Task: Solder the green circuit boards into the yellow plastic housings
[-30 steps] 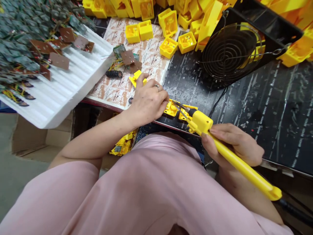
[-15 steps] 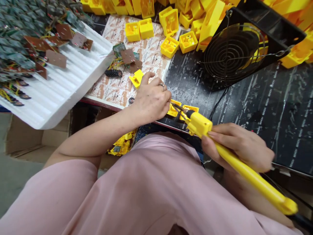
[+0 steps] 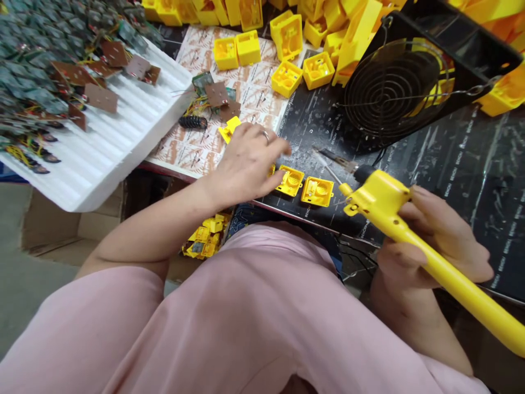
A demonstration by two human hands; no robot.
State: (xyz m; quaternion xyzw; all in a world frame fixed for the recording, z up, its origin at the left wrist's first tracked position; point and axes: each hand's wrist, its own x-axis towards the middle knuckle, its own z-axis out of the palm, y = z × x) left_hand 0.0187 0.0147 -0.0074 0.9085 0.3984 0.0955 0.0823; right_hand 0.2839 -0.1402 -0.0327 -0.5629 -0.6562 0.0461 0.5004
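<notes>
My right hand [image 3: 438, 241] is wrapped round a yellow soldering tool [image 3: 379, 197], its metal tip raised above the black mat. My left hand [image 3: 252, 161] hovers at the bench's front edge with thumb and forefinger apart, nothing visible between them. Just beside its thumb lies a small open yellow housing [image 3: 290, 181], and a second housing [image 3: 317, 191] sits right of that. Part of another yellow piece shows under my left fingers. Beyond the knuckles is a small yellow part [image 3: 230, 129].
A white foam tray [image 3: 123, 126] heaped with circuit boards stands at the left. Wired boards [image 3: 217, 96] and a black coil [image 3: 193, 122] lie beside it. A black fan [image 3: 383, 93] and piled yellow housings [image 3: 286, 35] fill the back.
My right hand has moved right with the tool, lifting its tip away from the small housings. My left hand has shifted slightly left, its thumb and forefinger now spread.
</notes>
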